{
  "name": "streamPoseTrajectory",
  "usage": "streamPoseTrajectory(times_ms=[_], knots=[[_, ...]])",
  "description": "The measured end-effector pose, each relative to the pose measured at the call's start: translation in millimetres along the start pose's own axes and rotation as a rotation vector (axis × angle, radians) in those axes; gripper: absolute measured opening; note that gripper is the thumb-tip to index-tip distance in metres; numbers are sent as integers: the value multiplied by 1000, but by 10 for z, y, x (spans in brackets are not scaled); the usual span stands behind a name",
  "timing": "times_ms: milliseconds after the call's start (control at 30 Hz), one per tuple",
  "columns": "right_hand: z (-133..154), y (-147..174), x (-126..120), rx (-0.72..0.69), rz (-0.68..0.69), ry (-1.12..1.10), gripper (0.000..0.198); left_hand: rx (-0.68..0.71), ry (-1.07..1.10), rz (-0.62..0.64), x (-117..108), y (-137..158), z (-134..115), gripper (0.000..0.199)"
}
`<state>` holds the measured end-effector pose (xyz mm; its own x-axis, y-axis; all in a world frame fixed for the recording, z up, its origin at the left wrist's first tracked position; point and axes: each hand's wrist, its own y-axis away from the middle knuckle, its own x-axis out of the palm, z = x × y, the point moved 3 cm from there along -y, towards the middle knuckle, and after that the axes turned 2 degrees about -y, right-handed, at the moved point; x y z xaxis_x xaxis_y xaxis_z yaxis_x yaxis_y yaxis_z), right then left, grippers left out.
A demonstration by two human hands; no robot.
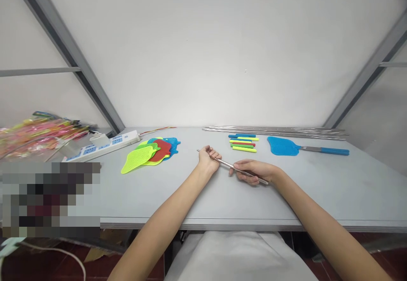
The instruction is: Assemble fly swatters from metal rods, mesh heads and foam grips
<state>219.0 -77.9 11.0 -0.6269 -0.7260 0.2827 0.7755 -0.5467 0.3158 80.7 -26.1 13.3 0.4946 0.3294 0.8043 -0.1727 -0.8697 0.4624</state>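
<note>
One telescopic-looking metal rod (226, 163) slanted over the grey table (127, 200), the left hand (210, 158) curled around it near its thin tip, the right hand (252, 171) grasping its thicker part. Adjusting it seemed the step; the next move probably called for aligned, steady grips.

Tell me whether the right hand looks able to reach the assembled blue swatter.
Probably yes: nothing visible blocks the right hand from the nearby blue swatter, though that hand holds the metal rod.

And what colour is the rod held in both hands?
The rod is shiny silver, as the head view shows.
</note>
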Motion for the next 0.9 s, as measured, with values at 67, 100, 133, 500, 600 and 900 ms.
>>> streamPoseTrajectory(times_ms=[67, 100, 133, 500, 600, 900], knots=[[5, 6, 5, 0, -11, 0, 26, -3, -6, -6, 2, 5, 1, 21], [6, 9, 7, 2, -15, -2, 26, -5, -8, -8, 3, 6, 1, 21], [6, 11, 8, 7, -17, -5, 26, -6, -10, -10, 4, 8, 1, 21], [3, 19, 10, 34, -45, 1, 24, -2, -25, -20, 10, 9, 5, 21], [3, 16, 10, 38, -53, 5, 24, -2, -27, -23, 11, 11, 5, 22], [3, 16, 19, 42, -77, 8, 24, 14, -23, -12, 8, -7, -4, 21]])
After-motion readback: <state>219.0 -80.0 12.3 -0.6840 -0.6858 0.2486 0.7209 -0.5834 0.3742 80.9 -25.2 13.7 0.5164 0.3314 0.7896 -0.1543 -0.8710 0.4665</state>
